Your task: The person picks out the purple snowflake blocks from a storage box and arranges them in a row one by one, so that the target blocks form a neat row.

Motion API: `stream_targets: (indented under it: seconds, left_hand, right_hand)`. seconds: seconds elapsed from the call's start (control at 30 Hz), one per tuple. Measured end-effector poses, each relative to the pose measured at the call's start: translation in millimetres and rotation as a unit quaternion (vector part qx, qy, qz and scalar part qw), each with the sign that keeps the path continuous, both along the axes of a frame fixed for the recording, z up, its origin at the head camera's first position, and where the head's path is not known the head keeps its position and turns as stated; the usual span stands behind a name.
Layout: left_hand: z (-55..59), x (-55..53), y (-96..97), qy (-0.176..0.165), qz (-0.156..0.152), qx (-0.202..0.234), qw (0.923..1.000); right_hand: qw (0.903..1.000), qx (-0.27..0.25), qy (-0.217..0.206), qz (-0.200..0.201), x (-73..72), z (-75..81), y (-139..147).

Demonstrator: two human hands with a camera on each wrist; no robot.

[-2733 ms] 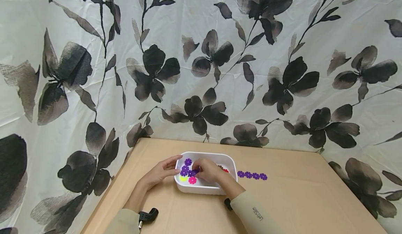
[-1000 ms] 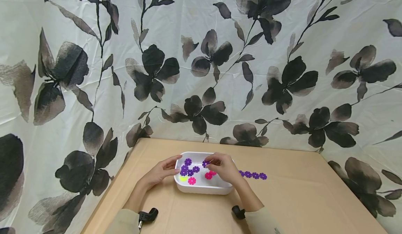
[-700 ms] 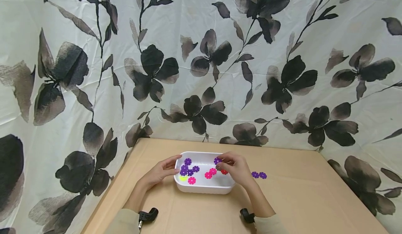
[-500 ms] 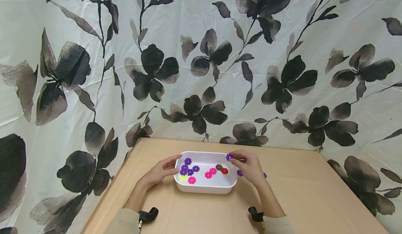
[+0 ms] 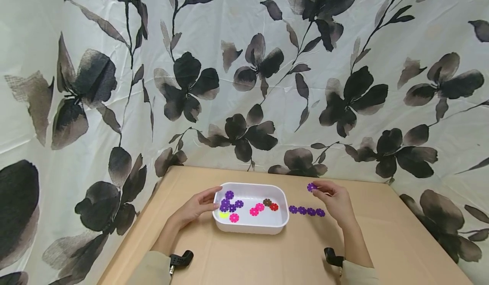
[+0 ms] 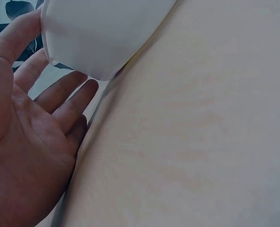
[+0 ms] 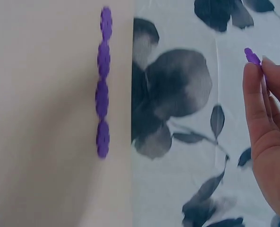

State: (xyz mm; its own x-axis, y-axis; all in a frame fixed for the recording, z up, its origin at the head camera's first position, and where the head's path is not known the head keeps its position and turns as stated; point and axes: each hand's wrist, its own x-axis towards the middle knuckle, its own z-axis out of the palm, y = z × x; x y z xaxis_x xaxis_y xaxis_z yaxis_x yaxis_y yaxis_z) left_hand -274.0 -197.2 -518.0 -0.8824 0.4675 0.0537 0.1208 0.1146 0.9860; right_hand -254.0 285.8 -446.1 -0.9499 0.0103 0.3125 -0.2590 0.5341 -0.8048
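My right hand (image 5: 336, 200) pinches a purple flower-shaped disc (image 5: 311, 187) between thumb and fingertips, raised above the table. Below it, several like purple discs (image 5: 307, 211) lie in a straight row, edge to edge, right of a white tray (image 5: 250, 229). In the right wrist view, the pinched disc (image 7: 252, 56) shows edge-on. My left hand (image 5: 196, 208) touches the tray's left end, its fingers nearly straight and spread. Inside the tray, several purple discs (image 5: 225, 205) cluster left with a yellow one (image 5: 223, 214); pink (image 5: 234, 218), red (image 5: 274, 207) and brown (image 5: 267, 202) discs lie there too.
The tan tabletop (image 5: 244, 255) reaches back to a white cloth (image 5: 237, 13) with dark printed flowers, hanging behind it. Black wrist devices (image 5: 181, 258) are on both wrists.
My right hand has picked a purple disc out of the tray and carried it right, over the rim, to above the row. The left hand stays at the tray's end.
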Motion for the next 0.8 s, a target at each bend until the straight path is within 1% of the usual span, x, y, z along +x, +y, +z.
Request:
stream_targets:
  seconds: [0.13, 0.27, 0.43, 0.5, 0.63, 0.7, 0.8]
  left_hand:
    - [0.4, -0.3, 0.1, -0.004, 0.004, -0.006, 1.0]
    - [1.3, -0.7, 0.3, -0.004, 0.003, -0.006, 1.0]
    - [2.4, -1.2, 0.3, -0.002, -0.003, -0.004, 1.0]
    - [2.4, -1.3, 0.0, -0.004, -0.002, -0.004, 1.0]
    - [1.8, -2.2, -0.4, -0.006, -0.001, -0.004, 1.0]
    - [1.6, -2.6, -0.4, -0.007, -0.002, -0.004, 1.0]
    - [1.6, -2.6, -0.7, -0.009, -0.004, -0.004, 0.9999]
  right_hand:
    - [0.9998, 0.008, -0.013, -0.015, -1.3, -8.5, 19]
    - [0.9986, 0.012, -0.044, -0.028, -3.1, -19.2, 37]
    - [0.9961, -0.001, -0.086, -0.017, -1.8, -28.8, 52]
    - [0.9957, 0.007, -0.092, -0.016, -1.3, -31.9, 56]
    - [0.9926, 0.053, -0.107, -0.022, -0.9, -38.1, 63]
    - [0.9897, 0.071, -0.122, -0.021, -0.2, -39.9, 65]
    - [0.9867, 0.069, -0.146, -0.021, 1.4, -41.5, 67]
